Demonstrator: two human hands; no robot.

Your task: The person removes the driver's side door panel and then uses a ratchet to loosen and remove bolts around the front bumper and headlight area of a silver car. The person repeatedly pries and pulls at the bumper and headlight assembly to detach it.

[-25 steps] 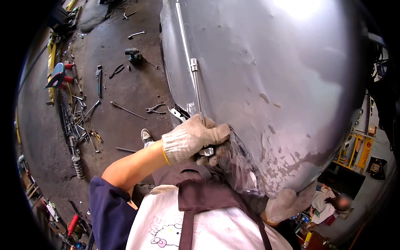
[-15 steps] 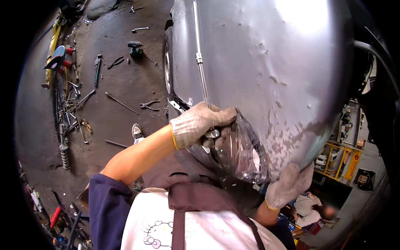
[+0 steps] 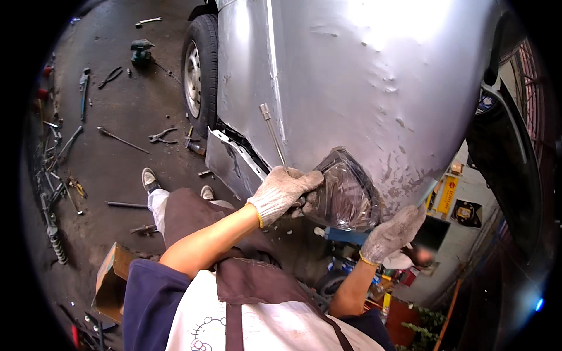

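A clear-lensed car headlight [image 3: 345, 193] sits tilted at the front corner of a silver car [image 3: 328, 88]. My left hand [image 3: 284, 194], in a knitted glove, is closed around a thin metal socket wrench [image 3: 271, 128], its socket end pointing up and away. The thumb of that hand also presses on the headlight's left edge. My right hand [image 3: 393, 235], gloved too, lies with its fingers stretched out along the car's front, touching the right end of the headlight. Its fingertips are partly hidden.
A loosened silver panel [image 3: 231, 161] juts out behind the front wheel [image 3: 193, 73]. On the dark floor lie pliers [image 3: 163, 136], a cordless impact driver [image 3: 141, 51], a long bar [image 3: 126, 205] and several other tools. A cardboard box [image 3: 114, 281] stands at lower left. Another person [image 3: 398, 260] is at right.
My view has shifted, bringing the wheel and loosened panel into sight. The socket wrench now leans left, clear of the bright crease on the car. Both hands stay at the headlight.
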